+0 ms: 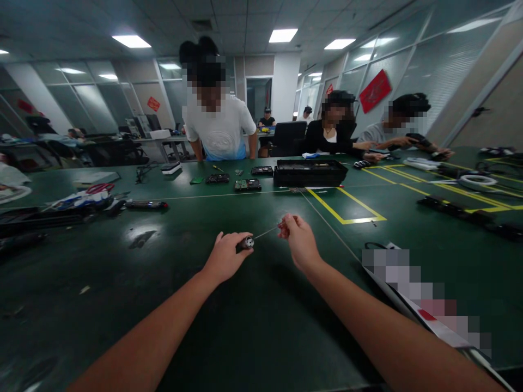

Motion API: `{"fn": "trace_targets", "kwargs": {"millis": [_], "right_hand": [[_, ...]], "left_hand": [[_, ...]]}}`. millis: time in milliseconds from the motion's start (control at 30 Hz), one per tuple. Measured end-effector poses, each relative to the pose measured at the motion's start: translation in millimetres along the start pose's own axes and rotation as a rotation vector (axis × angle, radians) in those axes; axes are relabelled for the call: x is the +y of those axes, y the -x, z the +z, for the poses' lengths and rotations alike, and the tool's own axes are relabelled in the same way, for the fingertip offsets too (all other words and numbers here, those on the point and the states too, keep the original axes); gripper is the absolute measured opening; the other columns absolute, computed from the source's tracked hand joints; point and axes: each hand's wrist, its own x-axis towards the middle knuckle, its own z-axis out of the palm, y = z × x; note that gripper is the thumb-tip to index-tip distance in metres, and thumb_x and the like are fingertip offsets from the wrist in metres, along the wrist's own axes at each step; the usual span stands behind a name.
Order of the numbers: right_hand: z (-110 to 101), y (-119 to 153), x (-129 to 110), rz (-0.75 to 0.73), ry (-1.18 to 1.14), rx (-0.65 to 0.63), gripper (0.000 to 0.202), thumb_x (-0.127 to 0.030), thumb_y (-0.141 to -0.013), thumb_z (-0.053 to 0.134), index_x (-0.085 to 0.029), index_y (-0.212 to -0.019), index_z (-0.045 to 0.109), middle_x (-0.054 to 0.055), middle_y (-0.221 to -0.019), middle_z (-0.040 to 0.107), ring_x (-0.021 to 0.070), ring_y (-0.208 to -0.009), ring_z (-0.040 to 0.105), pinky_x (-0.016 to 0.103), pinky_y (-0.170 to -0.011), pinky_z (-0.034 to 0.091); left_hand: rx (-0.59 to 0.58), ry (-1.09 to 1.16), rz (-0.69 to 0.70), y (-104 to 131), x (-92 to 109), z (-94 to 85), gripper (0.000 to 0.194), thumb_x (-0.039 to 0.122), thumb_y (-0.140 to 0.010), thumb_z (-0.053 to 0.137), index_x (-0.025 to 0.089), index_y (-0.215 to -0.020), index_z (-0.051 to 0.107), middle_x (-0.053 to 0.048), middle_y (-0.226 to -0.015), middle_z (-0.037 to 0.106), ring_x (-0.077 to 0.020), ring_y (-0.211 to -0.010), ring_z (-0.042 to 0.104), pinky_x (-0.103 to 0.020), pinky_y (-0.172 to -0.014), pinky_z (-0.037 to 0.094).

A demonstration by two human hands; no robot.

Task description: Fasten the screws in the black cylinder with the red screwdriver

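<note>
In my left hand [226, 255] is a small dark cylinder [247, 243] with a silvery end face that has small holes; thumb and fingers close round it. My right hand [301, 238] is closed on a thin metal rod [266, 233], whose near end is hidden in the fingers. The rod points left, and its tip is at or just beside the cylinder's end; I cannot tell whether they touch. Both hands are over the middle of the dark green table [229, 337].
Ahead lie a black open box [309, 174] and several opened drives with circuit boards [247, 185]. A screwdriver-like tool [147, 205] and red-handled pliers [100, 188] lie left. Yellow tape [363, 221] marks the table. A papered board [425, 313] is beside my right arm. People are across the table.
</note>
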Motion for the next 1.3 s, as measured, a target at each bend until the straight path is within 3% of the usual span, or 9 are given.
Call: {"fn": "trace_targets", "kwargs": {"millis": [400, 733, 867, 1000, 1100, 1167, 1300], "right_hand": [[0.5, 17.6, -11.5, -0.284, 0.365, -0.146, 0.027, -0.046, -0.098, 0.044, -0.023, -0.091, 0.057, 0.002, -0.079, 0.064, 0.0197, -0.070, 0.059, 0.032, -0.065, 0.043], [0.0, 23.4, -24.2, -0.369, 0.561, -0.082, 0.025, -0.040, -0.099, 0.042, -0.022, -0.091, 0.057, 0.004, -0.078, 0.066, 0.0207, -0.068, 0.059, 0.033, -0.063, 0.040], [0.1, 23.0, -22.8, -0.385, 0.541, -0.037, 0.025, -0.041, -0.099, 0.042, -0.021, -0.093, 0.057, 0.004, -0.079, 0.066, 0.0203, -0.069, 0.060, 0.033, -0.064, 0.041], [0.3, 21.5, -18.9, -0.375, 0.492, -0.037, 0.025, -0.041, -0.099, 0.045, -0.021, -0.100, 0.059, 0.006, -0.087, 0.068, 0.0219, -0.078, 0.063, 0.034, -0.069, 0.045], [0.3, 19.4, -15.5, -0.380, 0.469, -0.021, 0.027, -0.041, -0.097, 0.048, -0.020, -0.109, 0.060, 0.009, -0.098, 0.070, 0.0241, -0.089, 0.066, 0.038, -0.078, 0.049], [0.4, 18.2, -14.6, -0.391, 0.469, -0.004, 0.028, -0.041, -0.097, 0.050, -0.020, -0.112, 0.061, 0.010, -0.102, 0.070, 0.0250, -0.092, 0.066, 0.040, -0.081, 0.050], [0.8, 17.5, -15.7, -0.410, 0.472, 0.001, 0.028, -0.040, -0.096, 0.050, -0.020, -0.109, 0.064, 0.011, -0.102, 0.071, 0.0258, -0.093, 0.066, 0.042, -0.082, 0.051]], "left_hand": [[-0.005, 0.009, 0.001, 1.1, -1.8, 2.7, 0.037, 0.030, -0.088, 0.068, 0.032, -0.125, 0.063, 0.000, -0.111, 0.069, -0.0236, -0.109, 0.060, -0.062, -0.117, 0.016], [-0.014, 0.038, -0.035, 0.6, 0.1, 1.7, 0.037, 0.031, -0.088, 0.068, 0.031, -0.125, 0.063, -0.001, -0.111, 0.069, -0.0244, -0.109, 0.060, -0.061, -0.117, 0.018], [0.087, 0.183, -0.067, -0.7, 1.1, 0.8, 0.033, 0.027, -0.085, 0.069, 0.024, -0.118, 0.066, -0.004, -0.116, 0.067, -0.0237, -0.109, 0.060, -0.044, -0.103, 0.042], [0.210, 0.409, -0.148, -2.3, -1.6, 1.0, 0.035, 0.030, -0.088, 0.064, 0.021, -0.122, 0.061, -0.006, -0.116, 0.065, -0.0218, -0.107, 0.061, -0.037, -0.097, 0.046], [0.186, 0.613, -0.189, -2.2, -0.7, 0.2, 0.042, 0.030, -0.092, 0.057, 0.023, -0.133, 0.051, -0.006, -0.116, 0.063, -0.0191, -0.102, 0.061, -0.036, -0.096, 0.046], [0.150, 0.656, -0.189, -1.2, 4.5, -2.4, 0.038, 0.030, -0.092, 0.055, 0.022, -0.129, 0.050, -0.005, -0.110, 0.062, -0.0173, -0.093, 0.060, -0.034, -0.089, 0.047], [0.047, 0.436, -0.150, 1.7, 24.3, -11.4, 0.028, 0.043, -0.088, 0.062, 0.019, -0.104, 0.059, -0.002, -0.091, 0.062, -0.0170, -0.079, 0.057, -0.030, -0.072, 0.044]]}}
